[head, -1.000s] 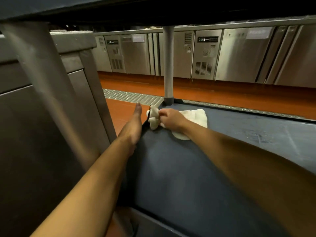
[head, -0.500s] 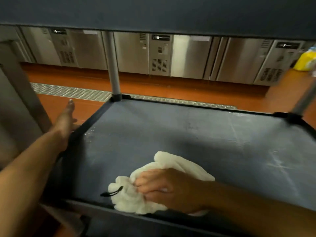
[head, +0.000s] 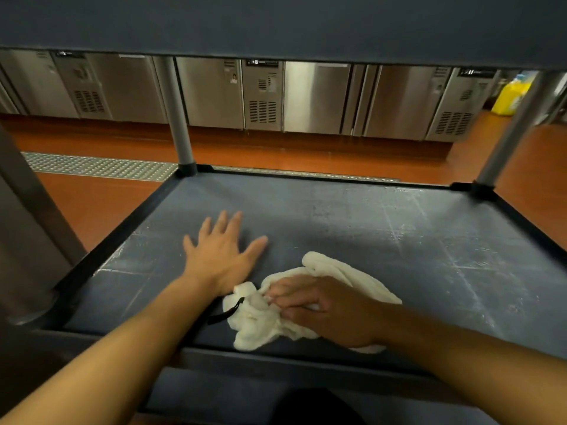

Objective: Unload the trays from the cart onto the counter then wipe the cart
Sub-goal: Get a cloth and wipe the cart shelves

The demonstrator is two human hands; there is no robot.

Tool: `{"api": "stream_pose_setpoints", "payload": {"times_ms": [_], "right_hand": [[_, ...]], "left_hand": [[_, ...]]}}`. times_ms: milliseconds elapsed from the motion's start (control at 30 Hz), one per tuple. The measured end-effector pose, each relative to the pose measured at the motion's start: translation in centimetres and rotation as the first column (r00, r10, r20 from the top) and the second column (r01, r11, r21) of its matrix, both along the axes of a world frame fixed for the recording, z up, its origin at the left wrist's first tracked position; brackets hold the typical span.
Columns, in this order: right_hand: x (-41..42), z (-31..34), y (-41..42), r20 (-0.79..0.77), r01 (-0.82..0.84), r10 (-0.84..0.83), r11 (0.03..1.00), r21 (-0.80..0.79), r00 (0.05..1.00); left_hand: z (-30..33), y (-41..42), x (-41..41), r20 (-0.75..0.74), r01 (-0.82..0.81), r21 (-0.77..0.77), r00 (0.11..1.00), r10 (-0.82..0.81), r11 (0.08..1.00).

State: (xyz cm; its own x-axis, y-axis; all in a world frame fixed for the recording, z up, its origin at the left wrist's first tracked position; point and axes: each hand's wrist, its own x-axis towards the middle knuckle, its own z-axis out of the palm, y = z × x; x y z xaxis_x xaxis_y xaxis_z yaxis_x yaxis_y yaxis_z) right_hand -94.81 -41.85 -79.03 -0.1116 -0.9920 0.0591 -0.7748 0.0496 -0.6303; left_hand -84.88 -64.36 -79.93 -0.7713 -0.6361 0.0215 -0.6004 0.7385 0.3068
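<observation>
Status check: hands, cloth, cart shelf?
Left hand flat on cart shelf. Right hand grips white cloth at near edge. No trays in the way.

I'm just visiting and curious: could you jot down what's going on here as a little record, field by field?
Place: commercial kitchen, steel cabinets along the far wall, orange floor
Work surface: dark blue cart shelf, scuffed with pale streaks
Left hand: flat on the shelf, fingers spread
Right hand: gripping a bunched white cloth near the shelf's front edge
Trays: none visible on this shelf
Stage: wiping the cart
</observation>
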Motion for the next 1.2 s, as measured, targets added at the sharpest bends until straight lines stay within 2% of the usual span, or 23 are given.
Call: {"api": "stream_pose_setpoints", "payload": {"times_ms": [133,167,233,300,367,433,467,500,533,567,600,633,667,700,800,867,900,1033,1067,1133,1200], "right_hand": [[-2.7,0.4,2.0,-0.054,0.151,-0.153,0.988,-0.038,0.987],[-4.0,0.4,2.7,-0.092,0.204,-0.207,0.978,-0.038,0.974],[-6.8,0.7,4.1,-0.053,0.371,-0.372,0.928,-0.028,0.927],[-10.0,1.2,5.2,0.04,0.579,-0.578,0.813,-0.063,0.815],[-13.6,1.5,4.3,-0.069,0.741,-0.743,0.669,-0.055,0.666],[-16.7,1.2,1.3,-0.134,0.838,-0.829,0.545,0.026,0.543],[-17.5,1.0,-0.7,-0.152,0.828,-0.814,0.557,0.068,0.56],[-18.0,0.4,-3.0,-0.257,0.734,-0.699,0.676,0.066,0.667],[-17.9,-0.1,-5.0,-0.279,0.566,-0.547,0.824,-0.016,0.789],[-16.3,-0.2,-7.1,-0.126,0.457,-0.47,0.881,-0.122,0.873],[-13.9,0.1,-8.5,0.014,0.346,-0.347,0.928,-0.139,0.938],[-11.8,-0.4,-9.8,-0.11,0.217,-0.23,0.969,-0.12,0.967],[-9.2,-0.5,-10.6,-0.241,0.118,-0.118,0.993,-0.017,0.963],[-8.9,-0.5,-11.0,-0.213,0.118,-0.102,0.991,0.065,0.972],[-13.3,0.5,-10.5,-0.24,0.314,-0.285,0.945,0.092,0.928],[-18.7,1.1,-8.6,-0.294,0.483,-0.442,0.872,0.081,0.847],[-21.7,1.1,-6.6,-0.373,0.565,-0.501,0.821,0.08,0.781],[-28.6,1.4,6.3,-0.575,0.854,-0.693,0.52,0.02,0.436],[-29.0,1.8,9.5,-0.582,0.905,-0.727,0.425,0.036,0.364],[-28.2,1.7,13.7,-0.567,0.949,-0.776,0.315,0.032,0.277],[-26.6,1.1,15.2,-0.493,0.964,-0.838,0.265,0.002,0.231]], "left_hand": [[-1.0,0.2,0.7,0.041,-0.004,0.024,0.999,0.003,1.0],[-1.1,0.2,0.9,0.052,-0.001,0.017,0.999,0.0,1.0],[-0.9,0.4,1.2,0.084,0.023,0.001,0.996,-0.023,1.0],[-0.7,0.9,1.2,0.086,0.04,0.007,0.995,-0.041,0.999],[-0.7,0.9,1.3,0.073,0.068,0.0,0.995,-0.068,0.998],[-0.8,0.8,1.0,0.075,0.1,-0.01,0.992,-0.099,0.995],[-0.9,0.8,0.8,0.075,0.105,-0.015,0.992,-0.104,0.994],[-1.1,0.8,0.6,0.072,0.107,-0.013,0.992,-0.106,0.994],[-1.2,0.8,0.4,0.064,0.104,-0.005,0.993,-0.103,0.995],[-1.4,0.7,0.4,0.056,0.097,-0.001,0.994,-0.097,0.995],[-1.6,0.4,0.4,0.051,0.095,0.0,0.994,-0.094,0.996],[-1.6,0.1,0.4,0.052,0.09,0.003,0.995,-0.09,0.996],[-1.7,-0.2,0.6,0.064,0.082,0.0,0.995,-0.082,0.997],[-1.7,-0.5,0.7,0.082,0.077,-0.008,0.994,-0.076,0.997],[-1.6,-1.2,1.0,0.105,0.07,-0.022,0.992,-0.067,0.997],[-1.3,-1.2,1.3,0.125,0.059,-0.015,0.99,-0.057,0.998],[-1.2,-1.1,1.3,0.135,0.055,-0.022,0.989,-0.052,0.998],[-1.6,-0.8,1.1,0.161,0.025,-0.039,0.987,-0.019,0.999],[-1.6,-0.7,0.9,0.159,0.028,-0.055,0.987,-0.019,0.998],[-1.7,-0.6,0.5,0.162,0.042,-0.076,0.986,-0.03,0.996],[-1.7,-0.6,0.2,0.158,0.053,-0.082,0.987,-0.04,0.995]]}}
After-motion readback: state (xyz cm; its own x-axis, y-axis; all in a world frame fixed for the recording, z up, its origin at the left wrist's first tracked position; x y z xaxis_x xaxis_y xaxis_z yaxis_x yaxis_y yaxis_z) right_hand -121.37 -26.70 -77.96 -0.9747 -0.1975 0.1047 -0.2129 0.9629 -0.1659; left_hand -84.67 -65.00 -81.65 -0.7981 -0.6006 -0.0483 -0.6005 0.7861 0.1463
